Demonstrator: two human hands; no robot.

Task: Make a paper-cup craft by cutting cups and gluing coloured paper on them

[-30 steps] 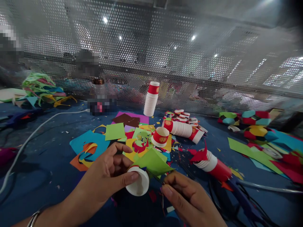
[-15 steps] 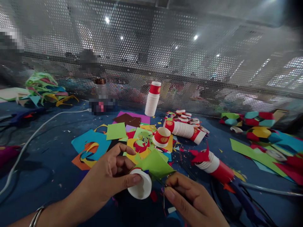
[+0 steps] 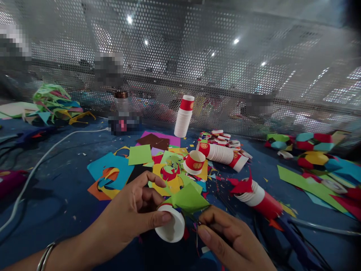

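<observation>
My left hand [image 3: 135, 210] is closed on a small white paper cup [image 3: 172, 229], its thumb inside the rim. The cup is tipped so its mouth faces me. A bright green piece of paper [image 3: 190, 197] sticks out beyond the cup's far side, and a dark blue bit shows by the rim. Just right of the cup, my right hand [image 3: 225, 237] pinches thumb and fingers together near the green paper's lower right corner. Something thin and dark is between its fingertips, too small to make out.
Behind my hands are a red-and-white cup [image 3: 194, 162], coloured paper sheets [image 3: 111, 169] and scraps. A tall cup stack [image 3: 183, 118] stands at the back. Another stack [image 3: 218, 153] lies sideways. At right, a cup stack [image 3: 258, 199] covers a blue glue gun [image 3: 300, 242]. A white cable [image 3: 39, 162] crosses the left.
The cup and green paper have shifted slightly right and down, with both hands keeping their hold. The whole view has also shifted a little.
</observation>
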